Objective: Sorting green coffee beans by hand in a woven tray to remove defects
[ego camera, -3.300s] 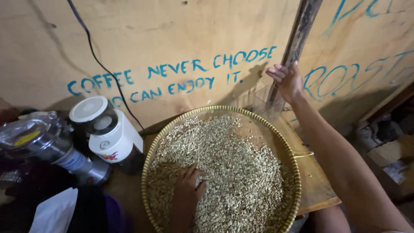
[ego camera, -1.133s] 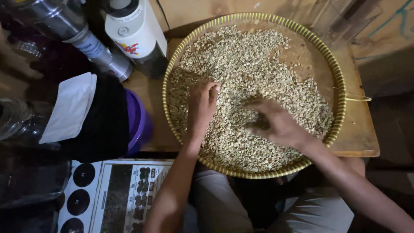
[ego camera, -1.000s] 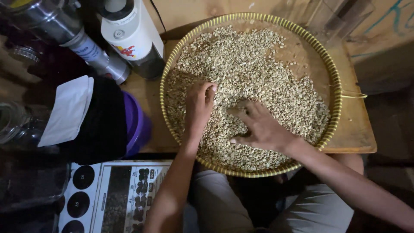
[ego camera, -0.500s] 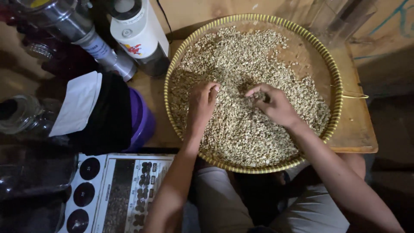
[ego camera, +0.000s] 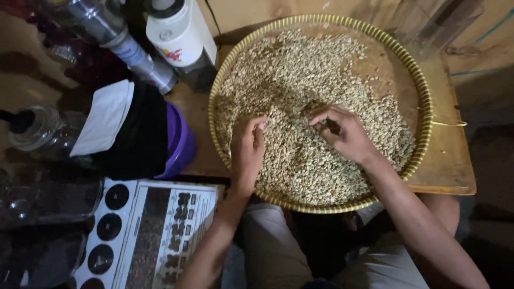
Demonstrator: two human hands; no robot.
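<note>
1. Wooden tabletop (ego camera: 450,166) is seen from above, with a plywood wall behind it.
2. Most of the tabletop is taken up by a round woven tray (ego camera: 426,101) with a yellow-striped rim.
3. The tray is filled with pale beans (ego camera: 300,69), heaped across the middle and thinner at the upper right, where bare tray floor shows.
4. The left hand (ego camera: 247,152) is laid palm-down on the beans at the tray's near left side; its fingers (ego camera: 257,128) are curled together loosely, and whether any bean is pinched beneath them cannot be told.
5. The right hand (ego camera: 342,132) is set on the beans near the middle of the tray; its fingers (ego camera: 321,113) are drawn together in a pinch, but a held bean cannot be made out.
6. The two hands are kept near each other, not touching.
7. A white grinder (ego camera: 179,35) and a steel jar (ego camera: 126,45) are stood just left of the tray's far edge.
8. A purple tub (ego camera: 179,139) under a black cloth (ego camera: 136,134) and white paper (ego camera: 104,115) is placed beside the tray's left rim.
9. A printed chart (ego camera: 155,235) is laid below the tub, near the left forearm.
10. A clear cup (ego camera: 428,24) is stood at the tray's far right.
</note>
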